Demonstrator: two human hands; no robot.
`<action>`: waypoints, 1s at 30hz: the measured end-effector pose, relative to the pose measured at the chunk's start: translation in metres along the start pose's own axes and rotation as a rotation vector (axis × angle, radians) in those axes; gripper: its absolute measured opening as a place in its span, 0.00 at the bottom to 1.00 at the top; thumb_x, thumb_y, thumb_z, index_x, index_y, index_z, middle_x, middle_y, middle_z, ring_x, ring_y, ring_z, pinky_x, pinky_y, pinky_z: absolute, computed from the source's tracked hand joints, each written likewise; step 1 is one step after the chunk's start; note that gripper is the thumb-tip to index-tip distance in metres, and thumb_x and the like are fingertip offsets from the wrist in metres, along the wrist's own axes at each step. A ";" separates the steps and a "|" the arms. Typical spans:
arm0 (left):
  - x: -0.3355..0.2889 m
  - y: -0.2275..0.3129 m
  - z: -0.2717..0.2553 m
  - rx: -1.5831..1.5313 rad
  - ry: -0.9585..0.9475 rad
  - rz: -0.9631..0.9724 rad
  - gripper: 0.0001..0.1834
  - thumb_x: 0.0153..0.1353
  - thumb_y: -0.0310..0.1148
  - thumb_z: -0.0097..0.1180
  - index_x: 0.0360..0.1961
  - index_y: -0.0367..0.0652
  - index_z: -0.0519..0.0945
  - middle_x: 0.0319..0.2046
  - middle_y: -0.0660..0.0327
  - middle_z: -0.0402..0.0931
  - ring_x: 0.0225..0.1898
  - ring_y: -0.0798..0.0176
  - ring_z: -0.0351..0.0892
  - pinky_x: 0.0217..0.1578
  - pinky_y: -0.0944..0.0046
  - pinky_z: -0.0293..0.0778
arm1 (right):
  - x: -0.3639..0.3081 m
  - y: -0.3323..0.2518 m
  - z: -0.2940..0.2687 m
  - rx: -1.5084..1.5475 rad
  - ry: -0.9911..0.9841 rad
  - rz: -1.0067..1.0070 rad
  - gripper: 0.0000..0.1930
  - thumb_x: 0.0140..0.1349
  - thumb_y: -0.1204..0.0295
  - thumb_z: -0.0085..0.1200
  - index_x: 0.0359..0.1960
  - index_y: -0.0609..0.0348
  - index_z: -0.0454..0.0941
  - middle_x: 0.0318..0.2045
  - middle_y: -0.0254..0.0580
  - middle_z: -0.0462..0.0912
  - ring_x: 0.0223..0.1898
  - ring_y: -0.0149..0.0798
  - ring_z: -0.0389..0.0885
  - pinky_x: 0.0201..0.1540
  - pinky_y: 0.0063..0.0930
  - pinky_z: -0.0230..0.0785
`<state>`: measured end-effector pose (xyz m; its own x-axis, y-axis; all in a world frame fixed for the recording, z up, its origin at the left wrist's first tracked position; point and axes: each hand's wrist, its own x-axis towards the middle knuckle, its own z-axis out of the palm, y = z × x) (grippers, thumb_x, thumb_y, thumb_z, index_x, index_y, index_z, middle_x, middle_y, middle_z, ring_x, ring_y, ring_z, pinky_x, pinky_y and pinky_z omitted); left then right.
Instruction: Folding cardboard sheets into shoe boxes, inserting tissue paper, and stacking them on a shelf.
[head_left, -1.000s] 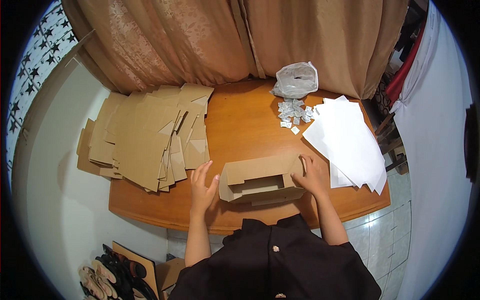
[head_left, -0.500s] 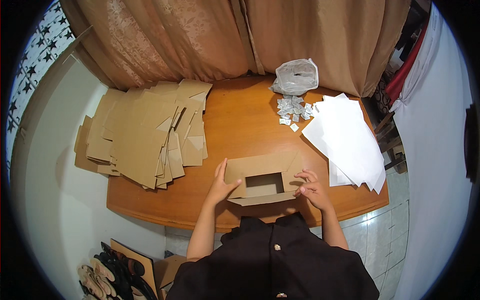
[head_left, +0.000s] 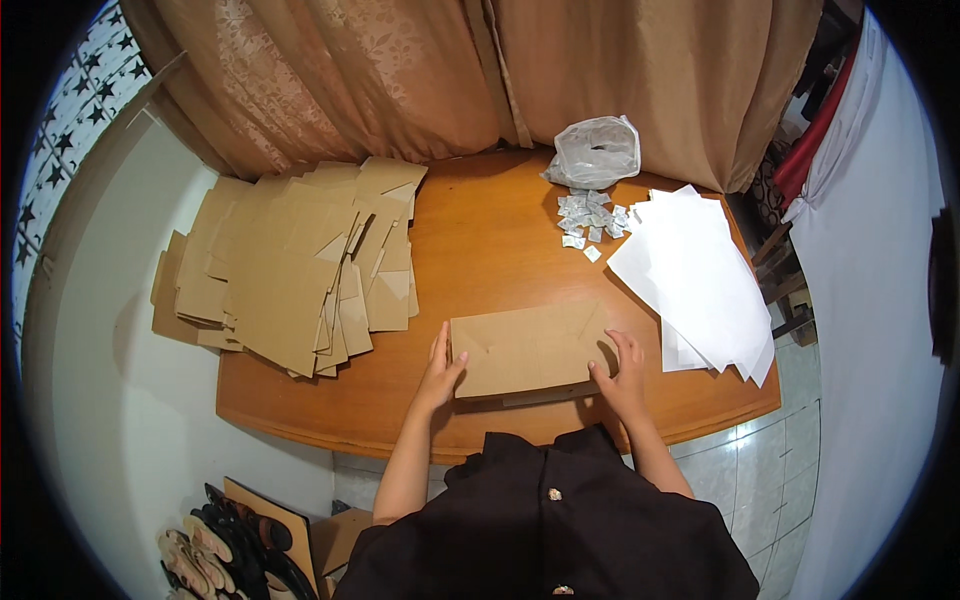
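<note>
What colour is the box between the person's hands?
The box is plain brown, best seen in the head view.

across the top of the frame hang tall, satiny brown curtains (head_left: 400,80), pale floral patterning on their left part and deep folds near the middle. below them, in the centre, stands a glossy orange-brown wooden table (head_left: 480,240) with a curved front edge. a plain off-white wall (head_left: 90,360) runs down the left, bright beside the curtains; in the upper left is a white surface with black stars (head_left: 60,150). at the right, a long white cloth drape (head_left: 880,300) hangs near a bright red fabric (head_left: 812,150). pale grey floor tiles (head_left: 755,490), lower right, catch a white glare. black and beige shoes (head_left: 240,545) sit lower left.
</note>
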<state>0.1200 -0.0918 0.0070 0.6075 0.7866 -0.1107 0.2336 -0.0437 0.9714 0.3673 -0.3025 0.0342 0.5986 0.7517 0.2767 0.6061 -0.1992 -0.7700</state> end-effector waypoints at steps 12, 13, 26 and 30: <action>-0.010 -0.014 0.028 -0.068 0.050 -0.057 0.52 0.55 0.39 0.61 0.67 0.34 0.36 0.63 0.47 0.54 0.63 0.56 0.57 0.61 0.63 0.55 | 0.009 0.017 0.021 0.009 -0.015 0.097 0.33 0.48 0.71 0.58 0.58 0.60 0.61 0.54 0.56 0.63 0.58 0.55 0.60 0.60 0.42 0.53; -0.010 -0.020 0.024 -0.069 0.056 -0.056 0.52 0.55 0.39 0.61 0.67 0.34 0.36 0.63 0.47 0.54 0.63 0.56 0.57 0.61 0.63 0.55 | 0.009 0.019 0.022 0.048 -0.028 0.082 0.31 0.50 0.73 0.56 0.58 0.63 0.60 0.55 0.56 0.63 0.59 0.53 0.61 0.61 0.39 0.54; -0.031 0.096 0.007 0.361 0.122 0.289 0.45 0.54 0.48 0.54 0.68 0.46 0.48 0.67 0.46 0.45 0.68 0.43 0.41 0.64 0.50 0.41 | 0.023 0.018 0.036 0.216 -0.178 0.175 0.31 0.61 0.59 0.49 0.61 0.64 0.58 0.60 0.59 0.62 0.62 0.53 0.60 0.63 0.46 0.48; -0.034 0.172 0.021 0.821 0.230 0.369 0.42 0.51 0.50 0.56 0.66 0.53 0.57 0.64 0.48 0.53 0.65 0.43 0.49 0.60 0.41 0.47 | 0.029 -0.002 0.068 0.119 -0.458 0.297 0.32 0.64 0.50 0.40 0.63 0.59 0.57 0.63 0.56 0.59 0.64 0.55 0.57 0.64 0.59 0.33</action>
<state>0.1551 -0.1393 0.1735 0.6048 0.7355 0.3055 0.5732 -0.6683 0.4741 0.3478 -0.2371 0.0044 0.4301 0.8756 -0.2199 0.3666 -0.3920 -0.8438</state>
